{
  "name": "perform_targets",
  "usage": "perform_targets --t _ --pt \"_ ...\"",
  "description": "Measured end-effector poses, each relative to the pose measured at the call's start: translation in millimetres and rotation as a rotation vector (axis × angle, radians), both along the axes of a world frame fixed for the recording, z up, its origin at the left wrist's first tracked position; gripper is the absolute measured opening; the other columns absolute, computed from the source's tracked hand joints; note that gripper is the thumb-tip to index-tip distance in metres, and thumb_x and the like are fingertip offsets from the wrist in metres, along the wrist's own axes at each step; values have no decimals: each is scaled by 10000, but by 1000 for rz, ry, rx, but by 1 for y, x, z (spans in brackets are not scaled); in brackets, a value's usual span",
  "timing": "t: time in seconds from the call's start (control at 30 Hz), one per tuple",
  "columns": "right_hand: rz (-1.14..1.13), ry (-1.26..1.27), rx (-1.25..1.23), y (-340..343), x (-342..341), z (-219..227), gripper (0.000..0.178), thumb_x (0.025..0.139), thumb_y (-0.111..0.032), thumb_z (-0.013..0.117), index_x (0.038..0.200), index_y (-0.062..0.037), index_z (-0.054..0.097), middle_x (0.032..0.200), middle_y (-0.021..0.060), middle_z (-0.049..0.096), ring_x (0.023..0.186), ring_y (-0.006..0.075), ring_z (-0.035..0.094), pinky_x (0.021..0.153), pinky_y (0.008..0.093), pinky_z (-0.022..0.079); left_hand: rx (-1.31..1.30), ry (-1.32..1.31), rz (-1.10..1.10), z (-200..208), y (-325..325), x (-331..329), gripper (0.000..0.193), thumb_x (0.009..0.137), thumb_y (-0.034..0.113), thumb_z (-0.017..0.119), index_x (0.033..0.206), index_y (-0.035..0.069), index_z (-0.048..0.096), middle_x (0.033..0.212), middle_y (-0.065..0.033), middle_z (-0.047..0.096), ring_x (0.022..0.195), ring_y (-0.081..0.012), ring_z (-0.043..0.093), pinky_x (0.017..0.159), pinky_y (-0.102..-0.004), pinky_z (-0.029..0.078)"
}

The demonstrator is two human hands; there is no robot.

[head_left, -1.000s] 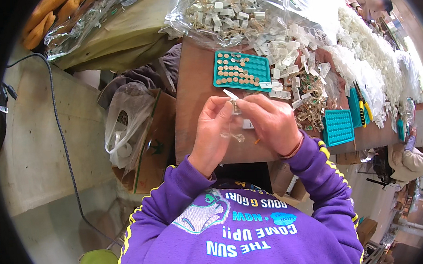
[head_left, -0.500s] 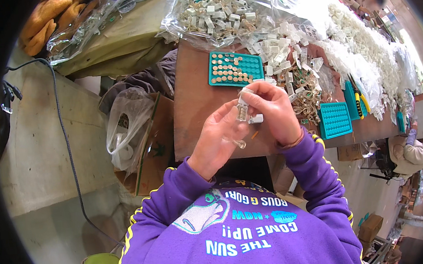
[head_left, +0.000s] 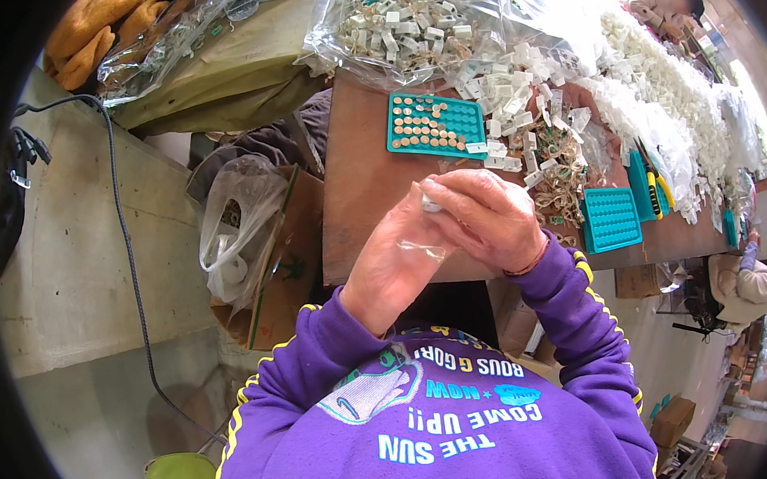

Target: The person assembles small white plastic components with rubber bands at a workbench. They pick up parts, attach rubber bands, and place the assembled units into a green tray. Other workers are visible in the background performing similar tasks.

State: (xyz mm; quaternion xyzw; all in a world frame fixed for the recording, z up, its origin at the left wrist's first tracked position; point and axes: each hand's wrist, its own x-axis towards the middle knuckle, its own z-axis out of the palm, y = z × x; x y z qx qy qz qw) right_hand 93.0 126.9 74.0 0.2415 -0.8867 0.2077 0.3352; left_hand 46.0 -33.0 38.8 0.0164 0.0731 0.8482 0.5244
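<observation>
My left hand (head_left: 395,258) and my right hand (head_left: 488,222) meet just over the table's near edge. Both are closed around a small white plastic casing (head_left: 431,205), of which only a bit shows between the fingertips. A clear, thin strand hangs by the left palm. Beyond the hands lies a teal tray (head_left: 466,114) with rows of round, coin-like metal cells (head_left: 430,131) in its pockets. To its right, loose white casings (head_left: 505,96) are heaped, and some lie against the tray's near right corner.
A tangle of thin wires (head_left: 560,176) borders the heap. On the right are another teal tray (head_left: 611,219) and yellow-handled pliers (head_left: 657,189). A clear bag of casings (head_left: 401,23) lies at the back. Left of the table stands a cardboard box (head_left: 289,245) with a plastic bag.
My fingers have closed over the casing, hiding the metal parts that showed in it. The right hand has come lower and nearer the left. The view has shifted slightly.
</observation>
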Motion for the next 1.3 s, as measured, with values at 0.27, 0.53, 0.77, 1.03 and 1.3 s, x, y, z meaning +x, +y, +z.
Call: perform_targets --t 0.27,0.53,0.77,1.03,1.3 --pt "-22 -77 -60 3 5 1 302 714 -82 740 992 -10 646 874 72 602 699 234 638 577 323 535 -423 575 228 9 -6 2 311 967 176 518 1213 -12 543 1130 -70 622 1028 -133 606 927 -308 484" --pt "-23 -9 -4 3 4 -4 301 703 -73 740 983 -13 648 843 77 604 671 237 629 549 325 511 -489 582 217 3 -5 2 269 955 144 536 1163 -24 567 1086 -80 640 972 -133 641 879 -290 513" --pt "-53 -81 -162 1 9 -8 317 699 -51 750 999 -21 651 872 88 634 696 249 643 573 323 522 -305 440 152 4 -4 2 266 974 152 523 1182 -13 545 1111 -81 629 1004 -162 635 902 -300 504" --pt "-54 -124 -411 1 7 -20 376 740 10 714 1111 -24 660 1023 128 682 863 239 681 740 314 550 -126 208 231 -13 6 -1 252 986 152 529 1208 32 544 1119 -77 635 1040 -206 634 928 -332 505" --pt "-370 -290 -34 33 -9 -18 168 784 -41 670 949 -58 693 920 91 674 874 253 644 765 338 531 -185 326 404 -37 4 -12 232 977 90 527 1198 21 542 1099 -110 631 1059 -273 627 986 -429 485"
